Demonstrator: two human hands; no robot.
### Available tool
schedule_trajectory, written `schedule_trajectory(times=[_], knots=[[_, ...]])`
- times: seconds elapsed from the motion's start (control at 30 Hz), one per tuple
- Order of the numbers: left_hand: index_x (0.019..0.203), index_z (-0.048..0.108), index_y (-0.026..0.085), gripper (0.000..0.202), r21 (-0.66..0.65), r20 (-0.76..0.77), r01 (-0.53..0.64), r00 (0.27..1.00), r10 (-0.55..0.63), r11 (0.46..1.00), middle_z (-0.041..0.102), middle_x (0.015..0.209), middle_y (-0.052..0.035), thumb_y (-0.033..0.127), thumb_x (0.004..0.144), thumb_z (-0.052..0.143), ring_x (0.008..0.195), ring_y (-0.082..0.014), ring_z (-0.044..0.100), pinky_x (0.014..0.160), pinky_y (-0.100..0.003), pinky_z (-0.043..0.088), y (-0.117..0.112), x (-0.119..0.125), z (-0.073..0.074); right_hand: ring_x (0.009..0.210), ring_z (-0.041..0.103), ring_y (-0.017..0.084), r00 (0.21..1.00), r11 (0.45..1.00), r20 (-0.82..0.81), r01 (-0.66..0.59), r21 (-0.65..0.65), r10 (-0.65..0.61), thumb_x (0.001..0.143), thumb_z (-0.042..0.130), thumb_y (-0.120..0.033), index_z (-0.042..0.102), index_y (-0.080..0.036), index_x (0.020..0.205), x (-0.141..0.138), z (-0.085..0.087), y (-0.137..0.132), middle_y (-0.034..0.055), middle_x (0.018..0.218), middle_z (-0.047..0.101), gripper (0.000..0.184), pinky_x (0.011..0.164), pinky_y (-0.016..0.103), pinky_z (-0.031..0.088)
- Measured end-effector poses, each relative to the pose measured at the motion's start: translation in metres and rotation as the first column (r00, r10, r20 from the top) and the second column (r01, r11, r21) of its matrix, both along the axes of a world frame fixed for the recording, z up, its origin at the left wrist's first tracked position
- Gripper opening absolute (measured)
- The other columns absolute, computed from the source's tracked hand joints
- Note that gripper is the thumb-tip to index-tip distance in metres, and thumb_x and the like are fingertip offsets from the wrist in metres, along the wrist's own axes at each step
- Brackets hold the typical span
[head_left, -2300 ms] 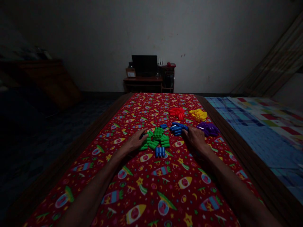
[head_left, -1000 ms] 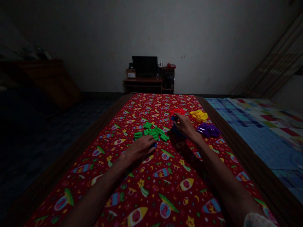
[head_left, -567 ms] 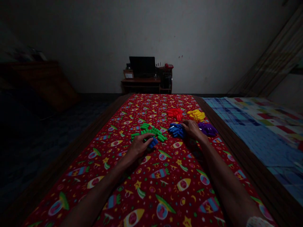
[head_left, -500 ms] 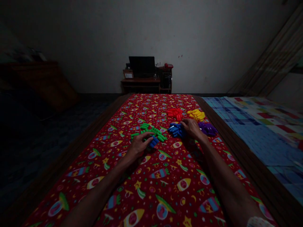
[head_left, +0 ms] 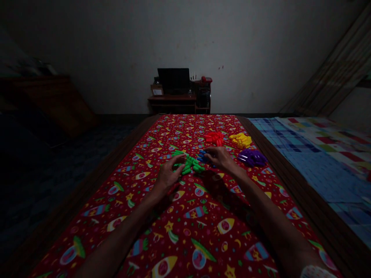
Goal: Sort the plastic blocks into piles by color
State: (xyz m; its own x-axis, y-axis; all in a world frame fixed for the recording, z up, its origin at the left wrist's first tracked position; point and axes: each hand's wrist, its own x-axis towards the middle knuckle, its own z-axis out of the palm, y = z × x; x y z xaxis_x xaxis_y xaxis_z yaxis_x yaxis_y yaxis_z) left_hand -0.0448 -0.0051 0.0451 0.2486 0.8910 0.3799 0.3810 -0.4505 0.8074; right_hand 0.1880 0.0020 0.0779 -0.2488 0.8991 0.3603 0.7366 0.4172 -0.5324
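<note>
My left hand point(head_left: 168, 173) is over the near left side of a loose pile of green stick-like plastic pieces point(head_left: 189, 164). Its thumb and fingers curve apart, with green pieces showing in the gap. My right hand point(head_left: 222, 157) has its thumb and fingertips closed on several blue pieces point(head_left: 202, 156), just right of the green ones. The palm and fingers hide part of the blue pieces. Beyond that hand lies a red pile point(head_left: 214, 138). A yellow pile point(head_left: 241, 140) and a purple pile point(head_left: 252, 157) sit farther right.
A red patterned cloth point(head_left: 185, 216) covers the long table. At its far end stands a desk point(head_left: 172, 99) with a dark monitor point(head_left: 174, 80) and a red telephone point(head_left: 206, 79). A quilted bedspread point(head_left: 313, 166) spreads along the right, and a wooden cabinet point(head_left: 49, 104) stands left.
My right hand has moved left from beside the purple pile, and blue pieces now show farther left. The few blue pieces by my left hand are gone from there; that hand turned slightly.
</note>
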Motion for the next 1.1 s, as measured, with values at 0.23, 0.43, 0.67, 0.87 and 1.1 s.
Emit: schedule_trajectory(times=[0.23,0.43,0.67,0.87,1.1], knots=[[0.109,0.066,0.020,0.034,0.215,-0.307,-0.135,0.931,0.198,0.967,0.068,0.116,-0.0083,0.033,0.083,0.048,0.108,-0.0254,0.062,0.096,-0.042,0.050,0.043,-0.049,-0.014,0.069,0.064,0.017,0.953,0.957,0.095,0.290,-0.020,-0.287,0.086,0.051,-0.019,0.074,-0.013,0.086,0.057,-0.017,0.020,0.0077,0.077,0.072,0.024,0.063,0.023,0.040],[0.119,0.061,0.012,0.049,0.040,-0.390,-0.211,0.897,0.209,0.977,0.065,0.121,-0.0150,0.041,0.084,0.041,0.113,-0.0285,0.059,0.100,-0.045,0.045,0.054,-0.064,-0.032,0.073,0.063,0.018,0.897,0.914,0.188,0.404,0.015,-0.400,0.088,0.048,-0.023,0.074,-0.012,0.093,0.053,-0.012,0.013,0.0114,0.086,0.073,0.028,0.065,0.024,0.038],[0.114,0.065,0.014,0.051,-0.160,-0.125,-0.018,0.992,-0.003,0.987,0.071,0.105,-0.0126,0.046,0.079,0.046,0.100,-0.0265,0.065,0.087,-0.040,0.053,0.053,-0.071,-0.034,0.062,0.058,0.016,0.940,0.951,0.166,0.279,0.131,-0.299,0.089,0.045,-0.025,0.072,-0.015,0.080,0.031,0.000,0.005,0.0075,0.069,0.068,0.031,0.059,0.024,0.033],[0.091,0.071,0.017,0.042,-0.144,-0.246,-0.038,0.969,0.001,0.989,0.073,0.100,-0.0114,0.037,0.055,0.067,0.095,-0.0302,0.067,0.088,-0.045,0.053,0.059,-0.070,-0.035,0.059,0.053,0.013,0.983,0.994,0.171,0.058,0.092,-0.073,0.090,0.046,-0.025,0.070,-0.016,0.081,0.003,-0.003,-0.005,0.0060,0.067,0.065,0.027,0.057,0.024,0.029],[0.096,0.070,0.021,0.036,-0.048,-0.284,-0.136,0.952,0.117,0.990,0.074,0.096,-0.0071,0.035,0.063,0.067,0.089,-0.0280,0.069,0.085,-0.042,0.055,0.044,-0.053,-0.014,0.062,0.054,0.013,0.970,0.980,0.160,-0.193,0.043,0.184,0.090,0.048,-0.021,0.068,-0.012,0.103,-0.020,-0.013,-0.017,0.0070,0.076,0.068,0.026,0.059,0.023,0.034]])
